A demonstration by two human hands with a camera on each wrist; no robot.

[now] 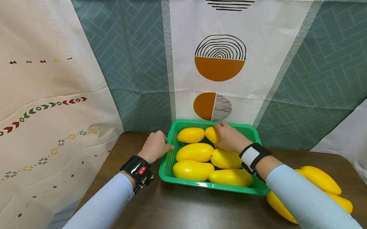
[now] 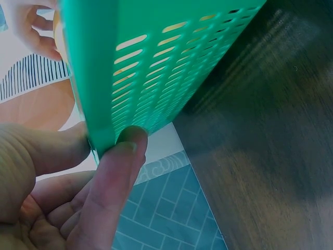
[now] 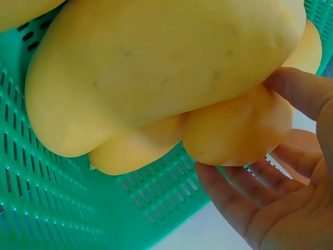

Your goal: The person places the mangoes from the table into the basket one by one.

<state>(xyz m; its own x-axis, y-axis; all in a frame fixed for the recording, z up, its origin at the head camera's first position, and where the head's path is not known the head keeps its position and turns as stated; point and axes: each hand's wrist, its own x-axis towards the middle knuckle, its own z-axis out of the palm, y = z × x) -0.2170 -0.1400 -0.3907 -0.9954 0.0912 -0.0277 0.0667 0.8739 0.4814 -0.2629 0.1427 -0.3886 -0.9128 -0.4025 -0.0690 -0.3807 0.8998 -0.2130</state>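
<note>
A green plastic basket [image 1: 186, 182] with slotted walls stands on the table, holding several yellow mangoes [image 1: 193, 170]. My left hand [image 1: 155, 147] pinches the basket's left rim; in the left wrist view the thumb [image 2: 57, 148] lies on one side and a fingertip [image 2: 132, 140] presses the slotted outer wall. Reaching into the back of the basket, my right hand [image 1: 233, 137] grips a mango [image 1: 212, 134] that it partly hides. The right wrist view shows that mango [image 3: 239, 130] between thumb and fingers, with a larger mango [image 3: 156, 67] in front.
Several loose mangoes [image 1: 320, 180] lie on the brown table [image 1: 216, 215] right of the basket, partly covered by my right sleeve. A patterned cloth [image 1: 142, 75] hangs just behind the basket and the table's back edge. Another cloth [image 1: 40, 149] drapes along the left.
</note>
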